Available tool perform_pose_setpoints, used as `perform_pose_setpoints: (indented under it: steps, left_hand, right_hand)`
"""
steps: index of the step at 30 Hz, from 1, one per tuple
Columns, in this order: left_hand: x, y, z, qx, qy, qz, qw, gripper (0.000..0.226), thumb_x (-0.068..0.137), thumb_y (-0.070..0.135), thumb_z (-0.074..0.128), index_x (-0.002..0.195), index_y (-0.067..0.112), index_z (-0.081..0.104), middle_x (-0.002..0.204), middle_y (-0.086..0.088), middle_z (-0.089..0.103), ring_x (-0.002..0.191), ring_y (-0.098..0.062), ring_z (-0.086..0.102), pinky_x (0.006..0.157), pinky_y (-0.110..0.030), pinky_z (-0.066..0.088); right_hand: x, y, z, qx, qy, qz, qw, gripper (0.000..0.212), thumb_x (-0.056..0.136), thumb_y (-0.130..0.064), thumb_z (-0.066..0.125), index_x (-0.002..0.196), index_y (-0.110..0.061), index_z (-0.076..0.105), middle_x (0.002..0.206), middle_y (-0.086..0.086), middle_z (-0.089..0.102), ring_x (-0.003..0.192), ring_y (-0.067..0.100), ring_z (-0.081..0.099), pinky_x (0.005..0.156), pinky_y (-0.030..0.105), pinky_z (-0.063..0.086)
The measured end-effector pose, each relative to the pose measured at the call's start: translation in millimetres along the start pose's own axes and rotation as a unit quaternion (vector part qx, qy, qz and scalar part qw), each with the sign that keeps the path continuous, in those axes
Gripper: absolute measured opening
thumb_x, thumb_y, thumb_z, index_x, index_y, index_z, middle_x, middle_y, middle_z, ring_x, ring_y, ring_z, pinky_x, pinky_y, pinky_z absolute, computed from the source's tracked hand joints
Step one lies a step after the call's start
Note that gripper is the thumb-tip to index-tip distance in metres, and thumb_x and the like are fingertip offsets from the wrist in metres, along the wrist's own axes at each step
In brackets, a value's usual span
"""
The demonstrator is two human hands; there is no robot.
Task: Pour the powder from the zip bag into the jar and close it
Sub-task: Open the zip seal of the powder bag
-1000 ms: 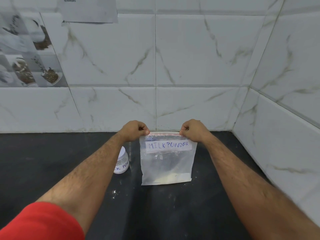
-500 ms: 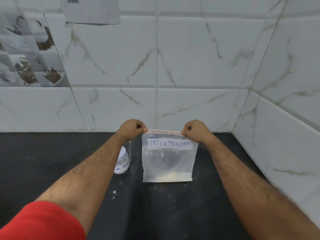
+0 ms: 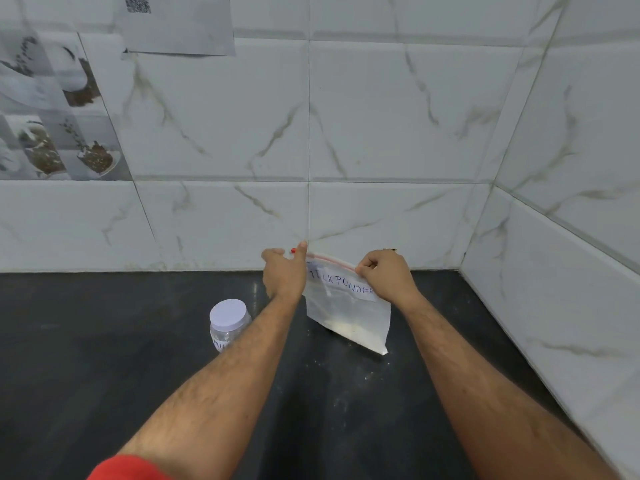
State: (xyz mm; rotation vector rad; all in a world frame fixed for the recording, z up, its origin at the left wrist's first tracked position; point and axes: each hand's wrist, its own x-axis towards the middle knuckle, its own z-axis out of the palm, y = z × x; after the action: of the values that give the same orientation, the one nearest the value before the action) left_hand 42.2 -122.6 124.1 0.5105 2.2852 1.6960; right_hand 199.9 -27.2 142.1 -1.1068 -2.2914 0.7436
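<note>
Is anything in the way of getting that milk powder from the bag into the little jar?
Yes, two closures. The jar has its white lid on, and the zip bag looks mostly sealed along its red strip. The left forearm also crosses the gap between them. Otherwise the dark counter there is bare.

Both hands up on the zip bag (image 3: 348, 311) seal — left hand (image 3: 284, 273) pinching the red strip's left end, right hand (image 3: 386, 277) gripping the right top edge — bag tilted, lidded jar (image 3: 229, 323) left on the black counter (image 3: 104, 358).
</note>
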Motion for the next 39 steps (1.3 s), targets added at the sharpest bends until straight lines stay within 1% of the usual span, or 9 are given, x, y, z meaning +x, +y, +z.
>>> perform_pose_setpoints:
  steps: [3, 6, 10, 14, 20, 27, 32, 36, 39]
  left_hand:
    - [-5.3, -7.2, 8.8, 0.02, -0.082, 0.015, 0.996, 0.052, 0.089, 0.062, 0.052, 0.065, 0.017, 0.056, 0.065, 0.002, 0.061, 0.074, -0.026, 0.063, 0.067, -0.033, 0.045]
    - [-8.4, -8.3, 17.2, -0.001, -0.171, -0.029, 0.985, 0.059, 0.087, 0.063, 0.055, 0.071, 0.008, 0.068, 0.066, -0.003, 0.066, 0.054, -0.018, 0.054, 0.048, -0.024, 0.038]
    - [-5.0, -3.3, 19.8, -0.052, -0.213, -0.092, 0.971, 0.038, 0.092, 0.044, 0.06, 0.071, 0.012, 0.062, 0.07, -0.007, 0.063, 0.045, -0.012, 0.045, 0.037, -0.018, 0.026]
    - [-7.4, 5.7, 16.4, -0.059, -0.246, -0.111, 0.961, 0.031, 0.094, 0.043, 0.058, 0.081, 0.014, 0.059, 0.069, -0.003, 0.06, 0.044, -0.007, 0.043, 0.035, -0.015, 0.024]
    - [-4.9, 7.9, 13.0, -0.051, -0.264, -0.131, 0.954, 0.019, 0.09, 0.03, 0.058, 0.077, 0.016, 0.055, 0.066, -0.005, 0.061, 0.04, -0.007, 0.04, 0.034, -0.015, 0.021]
    - [-3.4, 5.7, 10.4, -0.028, -0.291, -0.11, 0.95, 0.024, 0.095, 0.028, 0.058, 0.075, 0.015, 0.059, 0.061, -0.001, 0.057, 0.041, -0.005, 0.041, 0.04, -0.017, 0.023]
    - [-4.6, 9.6, 9.4, -0.031, -0.284, -0.103, 0.953, 0.018, 0.089, 0.014, 0.051, 0.072, 0.014, 0.057, 0.06, -0.001, 0.059, 0.04, -0.005, 0.042, 0.04, -0.017, 0.022]
    - [-8.3, 11.4, 10.2, -0.03, -0.291, -0.052, 0.955, 0.015, 0.088, 0.012, 0.048, 0.074, 0.014, 0.053, 0.066, -0.004, 0.063, 0.041, -0.006, 0.045, 0.041, -0.018, 0.021]
    - [-11.3, 15.1, 12.7, -0.011, -0.308, -0.019, 0.951, 0.014, 0.088, 0.011, 0.045, 0.076, 0.012, 0.053, 0.074, -0.008, 0.066, 0.041, -0.006, 0.049, 0.039, -0.017, 0.021]
  right_hand:
    - [-4.3, 1.7, 1.9, -0.004, 0.001, -0.002, 1.0, 0.019, 0.088, -0.013, 0.063, 0.071, -0.02, 0.066, 0.076, -0.007, 0.068, 0.072, 0.009, 0.06, 0.062, 0.02, 0.045]
    - [-7.1, 2.1, 2.9, -0.02, 0.001, -0.015, 1.0, 0.015, 0.088, -0.015, 0.065, 0.075, -0.02, 0.069, 0.08, -0.004, 0.071, 0.075, 0.013, 0.063, 0.068, 0.027, 0.049]
    - [-9.8, 3.8, 4.3, -0.033, 0.003, -0.025, 0.999, 0.012, 0.088, -0.017, 0.066, 0.078, -0.019, 0.072, 0.08, -0.004, 0.071, 0.077, 0.015, 0.064, 0.071, 0.03, 0.05]
    - [-12.2, 5.3, 4.2, -0.032, -0.001, -0.04, 0.999, 0.015, 0.088, -0.017, 0.066, 0.076, -0.022, 0.07, 0.079, -0.005, 0.072, 0.076, 0.014, 0.064, 0.071, 0.031, 0.051]
    - [-12.4, 7.7, 2.2, -0.027, -0.006, -0.038, 0.999, 0.013, 0.087, -0.015, 0.067, 0.077, -0.021, 0.072, 0.074, -0.009, 0.067, 0.07, 0.007, 0.06, 0.064, 0.022, 0.044]
    - [-10.4, 11.6, -1.4, 0.01, -0.024, -0.024, 0.999, 0.017, 0.086, -0.012, 0.068, 0.072, -0.022, 0.069, 0.071, -0.011, 0.066, 0.068, 0.004, 0.059, 0.059, 0.017, 0.04]
    - [-5.1, 15.5, -1.2, 0.031, -0.033, -0.004, 0.999, 0.019, 0.085, -0.016, 0.07, 0.066, -0.022, 0.067, 0.066, -0.012, 0.065, 0.064, 0.007, 0.058, 0.062, 0.023, 0.042]
    - [7.6, 9.6, -5.7, 0.009, -0.082, 0.027, 0.996, 0.043, 0.085, -0.046, 0.07, 0.065, -0.011, 0.057, 0.062, 0.0, 0.051, 0.058, 0.015, 0.045, 0.058, 0.03, 0.036]
    - [17.0, -0.8, -5.2, -0.056, -0.107, 0.037, 0.992, 0.032, 0.084, -0.036, 0.068, 0.063, -0.017, 0.052, 0.062, -0.003, 0.054, 0.061, 0.017, 0.049, 0.06, 0.032, 0.04]
